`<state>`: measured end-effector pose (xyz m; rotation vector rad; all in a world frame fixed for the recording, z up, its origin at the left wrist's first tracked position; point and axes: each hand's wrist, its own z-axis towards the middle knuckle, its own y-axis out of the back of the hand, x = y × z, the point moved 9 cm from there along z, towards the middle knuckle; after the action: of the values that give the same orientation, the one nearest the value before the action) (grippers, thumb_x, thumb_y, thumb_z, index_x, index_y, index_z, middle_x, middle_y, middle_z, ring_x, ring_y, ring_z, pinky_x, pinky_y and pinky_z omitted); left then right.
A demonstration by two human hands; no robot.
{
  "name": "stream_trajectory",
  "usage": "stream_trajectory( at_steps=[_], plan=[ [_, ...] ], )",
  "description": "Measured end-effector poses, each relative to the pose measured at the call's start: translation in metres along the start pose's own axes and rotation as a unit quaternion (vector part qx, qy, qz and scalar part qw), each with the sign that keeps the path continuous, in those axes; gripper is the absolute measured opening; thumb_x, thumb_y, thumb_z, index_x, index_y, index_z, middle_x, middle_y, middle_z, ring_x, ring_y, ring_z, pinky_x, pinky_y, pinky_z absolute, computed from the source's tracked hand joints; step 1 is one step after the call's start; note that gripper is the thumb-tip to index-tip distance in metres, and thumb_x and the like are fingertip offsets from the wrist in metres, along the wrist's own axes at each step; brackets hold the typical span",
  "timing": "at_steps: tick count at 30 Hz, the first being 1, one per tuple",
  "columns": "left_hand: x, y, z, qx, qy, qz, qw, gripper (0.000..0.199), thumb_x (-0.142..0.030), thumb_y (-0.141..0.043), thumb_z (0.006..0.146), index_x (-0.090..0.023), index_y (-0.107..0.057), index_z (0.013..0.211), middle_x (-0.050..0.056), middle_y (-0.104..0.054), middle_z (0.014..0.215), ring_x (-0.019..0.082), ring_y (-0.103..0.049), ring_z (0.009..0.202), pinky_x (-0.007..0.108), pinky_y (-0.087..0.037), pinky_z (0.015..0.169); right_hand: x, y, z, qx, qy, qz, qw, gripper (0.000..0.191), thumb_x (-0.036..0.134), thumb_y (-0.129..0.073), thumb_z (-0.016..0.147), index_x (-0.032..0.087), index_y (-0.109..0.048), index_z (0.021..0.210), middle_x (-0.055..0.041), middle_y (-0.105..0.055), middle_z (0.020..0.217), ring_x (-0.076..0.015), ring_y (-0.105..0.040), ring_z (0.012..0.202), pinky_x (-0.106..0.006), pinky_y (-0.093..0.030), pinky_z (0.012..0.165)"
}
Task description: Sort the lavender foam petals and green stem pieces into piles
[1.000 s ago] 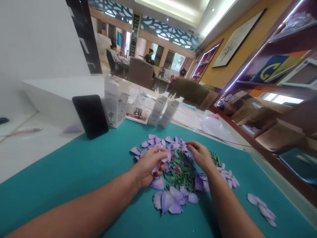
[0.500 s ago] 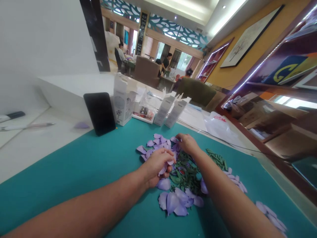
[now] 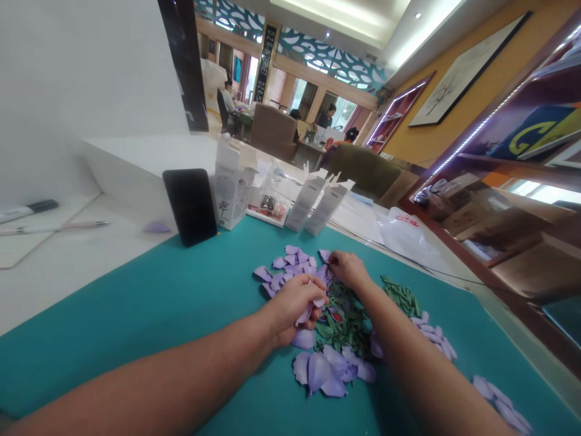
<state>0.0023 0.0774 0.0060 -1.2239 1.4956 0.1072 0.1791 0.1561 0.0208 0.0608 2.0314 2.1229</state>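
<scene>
Left hand (image 3: 296, 306): thumb and fingers closed around a few held petals (image 3: 304, 316), pale purple ones, up over the left side of the leafy heap
Right hand (image 3: 349, 269): reaching in at the back of the heap, fingertips right at a back petal (image 3: 324, 255); can't tell if they're actually pinched on it, the hand hides that bit
Hands together?: nope, a gap between them, left one nearer the camera
Petal pile (image 3: 293, 257): purple, messy, spread behind and to the left of the left hand
Leaves (image 3: 342, 333): green tangle in the middle of all the purple stuff, with a red bit (image 3: 336, 317) showing
Front petals (image 3: 320, 370): bigger, cupped ones overlapping on the near side of the leaves
Green stems (image 3: 402, 295): bunched beyond the right forearm, slim petals (image 3: 436, 337) just beside them
Far-right petals (image 3: 499, 401): small group off on its own
Mat (image 3: 181, 309): teal, under the whole lot
Tablet (image 3: 190, 207): dark slab, propped up and tilted at the mat's back edge
Boxes: one white carton (image 3: 230, 191) next to the tablet, then two slim boxes (image 3: 313, 203) with their tops open
Tray (image 3: 264, 217): white, small packaged bits in it, sitting between the carton and the slim boxes
Left side: pens (image 3: 68, 226) and a stray petal (image 3: 157, 227) on the white surface
</scene>
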Motion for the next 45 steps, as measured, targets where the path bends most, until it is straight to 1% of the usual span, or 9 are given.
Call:
stream_trajectory(
  at_steps=[10, 15, 18, 21, 26, 29, 33, 39, 45],
  plan=[
    [-0.001, 0.001, 0.001, -0.003, -0.002, 0.005, 1.000, 0.026, -0.007, -0.049, 0.062, -0.020, -0.048, 0.085, -0.006, -0.049, 0.062, 0.005, -0.038, 0.042, 0.018, -0.019, 0.039, 0.003, 0.006, 0.001, -0.040, -0.006, 0.095, 0.995, 0.014, 0.018, -0.057, 0.081, 0.021, -0.070, 0.079, -0.0081, -0.070, 0.094, -0.0224, -0.059, 0.092, -0.029, -0.038, 0.074],
    [-0.001, -0.001, -0.002, 0.000, 0.007, 0.010, 1.000, 0.025, -0.006, -0.049, 0.067, -0.020, -0.051, 0.087, -0.006, -0.048, 0.062, 0.005, -0.039, 0.044, 0.018, -0.020, 0.041, -0.008, 0.011, -0.008, -0.041, -0.012, 0.228, 0.973, 0.014, 0.028, -0.056, 0.078, 0.020, -0.063, 0.068, -0.0023, -0.065, 0.072, -0.0179, -0.056, 0.072, -0.027, -0.039, 0.065],
    [0.000, 0.000, -0.002, 0.004, 0.007, 0.008, 1.000, 0.018, -0.007, -0.051, 0.072, -0.020, -0.050, 0.085, -0.006, -0.047, 0.062, 0.005, -0.040, 0.045, 0.018, -0.020, 0.042, -0.013, 0.016, -0.023, -0.028, -0.022, 0.323, 0.946, 0.027, 0.044, -0.053, 0.078, 0.020, -0.060, 0.070, 0.0007, -0.060, 0.064, -0.0158, -0.053, 0.061, -0.026, -0.039, 0.058],
    [0.002, 0.001, 0.000, 0.003, 0.005, 0.005, 1.000, 0.004, -0.019, -0.055, 0.083, -0.019, -0.051, 0.083, -0.005, -0.047, 0.062, 0.005, -0.040, 0.045, 0.018, -0.019, 0.041, -0.013, 0.021, -0.042, -0.019, -0.031, 0.410, 0.911, 0.035, 0.054, -0.051, 0.077, 0.019, -0.059, 0.076, -0.0007, -0.062, 0.070, -0.0146, -0.053, 0.060, -0.026, -0.041, 0.056],
    [0.005, 0.005, 0.004, -0.010, 0.020, -0.028, 0.999, 0.030, -0.047, -0.049, 0.092, -0.018, -0.054, 0.085, -0.003, -0.052, 0.064, 0.006, -0.043, 0.045, 0.017, -0.024, 0.042, 0.002, 0.040, -0.078, -0.042, -0.029, 0.593, 0.804, 0.037, 0.056, -0.065, 0.073, 0.020, -0.058, 0.081, -0.0012, -0.062, 0.072, -0.0132, -0.051, 0.060, -0.025, -0.042, 0.056],
    [0.008, 0.006, 0.004, -0.012, 0.040, -0.043, 0.998, 0.040, -0.056, -0.041, 0.094, -0.018, -0.055, 0.089, -0.002, -0.053, 0.064, 0.007, -0.044, 0.045, 0.017, -0.026, 0.041, 0.022, 0.060, -0.097, -0.065, 0.010, 0.575, 0.816, 0.034, 0.053, -0.065, 0.077, 0.020, -0.060, 0.080, -0.0008, -0.059, 0.070, -0.0140, -0.051, 0.063, -0.025, -0.043, 0.058],
    [0.007, 0.002, 0.003, 0.002, 0.039, -0.052, 0.998, 0.049, -0.064, -0.034, 0.093, -0.019, -0.055, 0.091, -0.003, -0.051, 0.064, 0.007, -0.046, 0.047, 0.016, -0.026, 0.041, 0.046, 0.068, -0.107, -0.031, 0.072, 0.523, 0.848, 0.028, 0.049, -0.061, 0.080, 0.021, -0.062, 0.083, -0.0018, -0.063, 0.076, -0.0156, -0.055, 0.069, -0.026, -0.045, 0.061],
    [0.006, 0.000, 0.001, 0.014, 0.029, -0.013, 0.999, 0.024, -0.036, -0.068, 0.080, -0.020, -0.051, 0.088, -0.006, -0.051, 0.066, 0.005, -0.044, 0.048, 0.016, -0.022, 0.043, 0.015, 0.063, -0.095, -0.084, 0.023, 0.489, 0.868, 0.033, 0.053, -0.056, 0.079, 0.021, -0.064, 0.082, -0.0034, -0.066, 0.075, -0.0177, -0.058, 0.070, -0.028, -0.046, 0.062],
    [0.014, -0.007, 0.002, 0.050, 0.044, 0.022, 0.998, 0.022, -0.022, -0.067, 0.069, -0.020, -0.051, 0.084, -0.006, -0.052, 0.063, 0.005, -0.041, 0.047, 0.017, -0.020, 0.043, 0.002, 0.046, -0.088, -0.107, 0.009, 0.472, 0.875, 0.032, 0.050, -0.056, 0.080, 0.020, -0.065, 0.082, -0.0033, -0.067, 0.075, -0.0188, -0.060, 0.072, -0.029, -0.046, 0.064]
  ],
)
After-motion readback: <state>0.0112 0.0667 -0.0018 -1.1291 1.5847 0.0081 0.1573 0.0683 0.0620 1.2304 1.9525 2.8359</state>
